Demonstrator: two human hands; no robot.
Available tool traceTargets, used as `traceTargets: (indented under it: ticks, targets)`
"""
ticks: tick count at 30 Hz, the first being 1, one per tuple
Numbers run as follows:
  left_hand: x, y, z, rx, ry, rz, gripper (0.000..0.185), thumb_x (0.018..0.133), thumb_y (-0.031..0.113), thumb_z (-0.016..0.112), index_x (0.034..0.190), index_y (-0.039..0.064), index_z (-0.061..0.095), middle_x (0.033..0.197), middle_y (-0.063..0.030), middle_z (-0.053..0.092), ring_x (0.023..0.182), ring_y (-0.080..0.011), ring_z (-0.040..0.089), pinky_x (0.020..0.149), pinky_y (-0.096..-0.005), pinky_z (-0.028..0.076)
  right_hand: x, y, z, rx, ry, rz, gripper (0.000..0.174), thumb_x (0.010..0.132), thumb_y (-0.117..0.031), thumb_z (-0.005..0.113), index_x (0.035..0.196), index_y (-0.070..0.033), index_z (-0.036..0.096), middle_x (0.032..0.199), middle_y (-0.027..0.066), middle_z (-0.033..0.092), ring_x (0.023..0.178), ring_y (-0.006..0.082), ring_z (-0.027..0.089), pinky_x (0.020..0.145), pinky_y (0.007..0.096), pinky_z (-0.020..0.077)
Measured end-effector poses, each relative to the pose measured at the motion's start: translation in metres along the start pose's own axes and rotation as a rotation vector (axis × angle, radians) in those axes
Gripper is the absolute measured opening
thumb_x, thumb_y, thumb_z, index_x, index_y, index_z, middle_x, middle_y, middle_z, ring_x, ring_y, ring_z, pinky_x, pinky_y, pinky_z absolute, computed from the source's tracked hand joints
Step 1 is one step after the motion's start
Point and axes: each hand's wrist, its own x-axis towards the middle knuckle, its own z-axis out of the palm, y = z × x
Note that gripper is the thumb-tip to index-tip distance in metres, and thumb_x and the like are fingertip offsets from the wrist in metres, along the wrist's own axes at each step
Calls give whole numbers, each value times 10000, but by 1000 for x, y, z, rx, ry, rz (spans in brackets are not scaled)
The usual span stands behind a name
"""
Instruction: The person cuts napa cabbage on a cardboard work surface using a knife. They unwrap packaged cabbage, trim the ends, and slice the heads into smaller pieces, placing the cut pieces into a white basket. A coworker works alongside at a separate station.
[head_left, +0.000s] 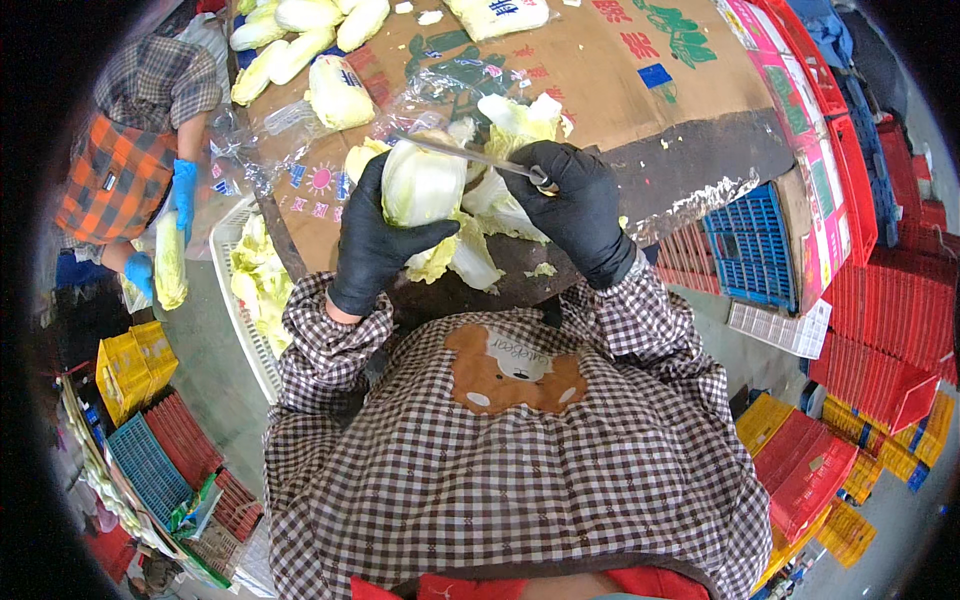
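Note:
My left hand (371, 240), in a black glove, grips a napa cabbage head (424, 184) above the near edge of the cardboard-covered table (675, 82). The cabbage's pale base points away from me. In my black-gloved right hand (574, 206) is a knife (472, 155); its blade lies across the base end of the cabbage. Whether the blade is cutting in, I cannot tell. Loose cabbage leaves (472, 255) lie beneath and between my hands, with more leaves (521, 127) just beyond the knife.
Several trimmed cabbages (300, 37) and a wrapped cabbage (341, 94) lie at the far left of the table. Clear plastic film (277, 142) is spread nearby. A white basket (232, 289) holds leaves. At left, a co-worker (142, 135) holds a cabbage (171, 262). Crates (750, 232) stand right.

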Motion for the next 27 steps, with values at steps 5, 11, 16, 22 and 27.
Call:
traceTargets:
  ticks: [5, 11, 16, 22, 27]
  targets:
    - [-6, 5, 5, -88, -50, -11, 652, 541, 135, 762, 1095, 9, 442, 986, -91, 546, 886, -162, 527, 777, -302, 431, -1, -5, -2, -165, -52, -12, 163, 636, -210, 637, 742, -116, 556, 641, 47, 522, 603, 230, 531, 527, 340, 424]
    - [-8, 11, 5, -77, -61, 26, 651, 544, 152, 752, 1097, 2, 443, 979, -107, 550, 885, -179, 535, 777, -306, 431, -1, -9, 0, -172, 23, -148, 156, 608, -220, 640, 705, -128, 559, 637, 45, 530, 600, 228, 540, 515, 350, 422]
    - [-14, 6, 3, -92, -130, -39, 639, 542, 193, 752, 1071, -20, 462, 967, -108, 557, 886, -182, 536, 789, -306, 422, -5, 10, 17, -50, 39, -105, 127, 596, -114, 610, 700, -101, 538, 594, 82, 505, 571, 255, 518, 509, 343, 400]
    - [-22, 4, -13, -291, -217, -63, 662, 531, 199, 751, 1082, -26, 460, 984, -113, 552, 926, -194, 521, 816, -319, 407, -14, 56, 47, -286, -128, 235, 141, 728, -211, 549, 717, -72, 570, 640, 120, 570, 588, 281, 565, 520, 367, 443]
    - [-11, 3, -10, 202, -218, 51, 694, 541, 193, 758, 1122, 29, 415, 1032, -127, 530, 936, -245, 527, 801, -336, 426, -17, 33, 51, 299, -93, 352, 287, 700, -299, 630, 856, -60, 596, 699, 112, 598, 611, 260, 584, 591, 347, 463]
